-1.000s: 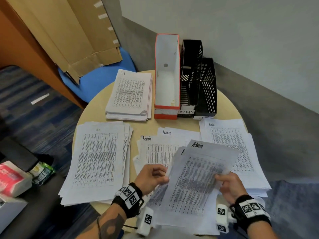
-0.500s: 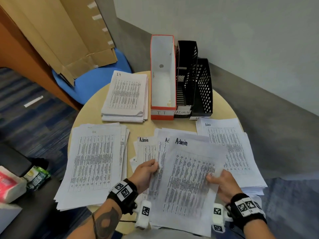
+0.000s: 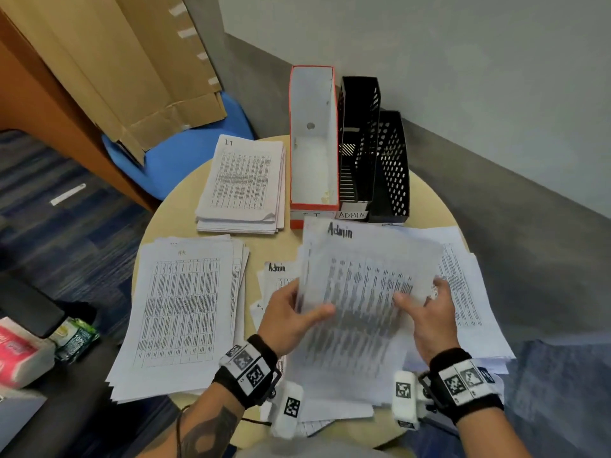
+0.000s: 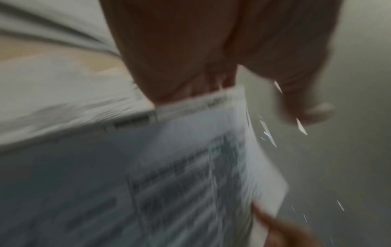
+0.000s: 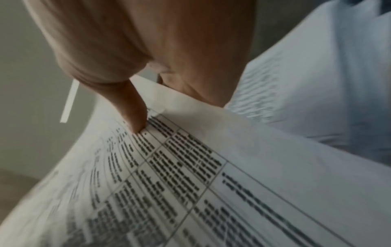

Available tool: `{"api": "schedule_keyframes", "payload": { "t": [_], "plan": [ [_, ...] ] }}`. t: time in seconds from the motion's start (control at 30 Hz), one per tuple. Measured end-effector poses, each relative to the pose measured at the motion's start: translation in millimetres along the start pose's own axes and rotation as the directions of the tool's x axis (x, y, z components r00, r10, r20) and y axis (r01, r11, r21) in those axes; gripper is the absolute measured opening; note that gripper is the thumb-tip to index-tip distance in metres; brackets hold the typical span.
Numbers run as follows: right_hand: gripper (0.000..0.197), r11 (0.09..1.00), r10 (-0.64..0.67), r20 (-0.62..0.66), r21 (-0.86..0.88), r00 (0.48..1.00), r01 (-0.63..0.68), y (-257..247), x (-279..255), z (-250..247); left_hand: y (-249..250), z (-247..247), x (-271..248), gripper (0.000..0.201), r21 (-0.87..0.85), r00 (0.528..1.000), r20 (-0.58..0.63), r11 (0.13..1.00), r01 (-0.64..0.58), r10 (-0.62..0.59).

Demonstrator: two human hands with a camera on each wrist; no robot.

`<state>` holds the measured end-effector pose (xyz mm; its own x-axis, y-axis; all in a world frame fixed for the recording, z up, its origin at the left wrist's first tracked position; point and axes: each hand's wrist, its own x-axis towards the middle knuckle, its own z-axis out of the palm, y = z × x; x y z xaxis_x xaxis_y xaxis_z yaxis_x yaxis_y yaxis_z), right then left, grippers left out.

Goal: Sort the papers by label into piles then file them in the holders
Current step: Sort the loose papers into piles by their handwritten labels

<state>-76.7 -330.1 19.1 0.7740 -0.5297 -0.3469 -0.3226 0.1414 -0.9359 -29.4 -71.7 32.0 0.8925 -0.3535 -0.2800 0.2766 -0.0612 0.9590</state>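
Observation:
Both hands hold a stack of papers headed "Admin" [image 3: 360, 285] up over the round table [image 3: 158, 223], its top edge near the holders. My left hand [image 3: 307, 309] grips the stack's left edge, thumb on top. My right hand [image 3: 420, 302] pinches the right edge, with the thumb [image 5: 131, 113] pressed on the printed table of the top sheet [image 5: 190, 183]. The left wrist view is blurred and shows the left hand [image 4: 190, 75] on the stack's edge [image 4: 190, 167]. A red-and-white IT holder [image 3: 314, 143], a black ADMIN holder [image 3: 358, 143] and a second black holder [image 3: 391, 166] stand at the back.
An IT pile [image 3: 244, 186] lies at the back left and an HR pile [image 3: 182, 309] at the front left. More Admin sheets lie at the right [image 3: 463, 285] and under the held stack [image 3: 277, 269]. A blue chair [image 3: 185, 153] with cardboard [image 3: 132, 77] stands behind the table.
The held Admin stack has swung square to me and moved up and away, toward the holders. Both hands have kept their grip on its side edges.

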Motion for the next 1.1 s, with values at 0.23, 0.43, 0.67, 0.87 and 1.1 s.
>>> {"api": "schedule_keyframes", "payload": {
  "t": [0.23,0.43,0.67,0.87,1.1],
  "plan": [
    [0.026,0.951,-0.293,0.206,0.165,0.934,0.262,-83.3,-33.7,20.6,57.4,-16.5,-12.9,0.018,0.01,0.882,-0.301,0.926,-0.378,0.363],
    [0.037,0.984,-0.155,0.289,-0.044,0.945,0.174,-59.4,-34.0,42.2,21.0,-26.8,-6.1,0.033,-0.008,0.965,-0.194,0.984,-0.179,0.174],
    [0.045,0.993,-0.067,0.165,-0.08,0.984,0.081,-24.5,-32.0,60.6,-5.8,-23.1,5.9,0.035,0.069,0.959,-0.255,0.992,-0.109,0.123],
    [0.026,0.991,0.024,0.085,-0.135,0.996,-0.012,-17.0,-28.8,64.9,-10.6,-12.5,11.3,0.018,0.058,0.974,-0.223,0.998,-0.018,0.03],
    [0.025,0.938,-0.048,-0.21,-0.346,0.976,-0.029,-36.0,34.5,-32.3,-71.8,-39.9,34.7,0.089,0.587,0.911,-0.37,0.714,0.382,-0.183]
  ]
}}
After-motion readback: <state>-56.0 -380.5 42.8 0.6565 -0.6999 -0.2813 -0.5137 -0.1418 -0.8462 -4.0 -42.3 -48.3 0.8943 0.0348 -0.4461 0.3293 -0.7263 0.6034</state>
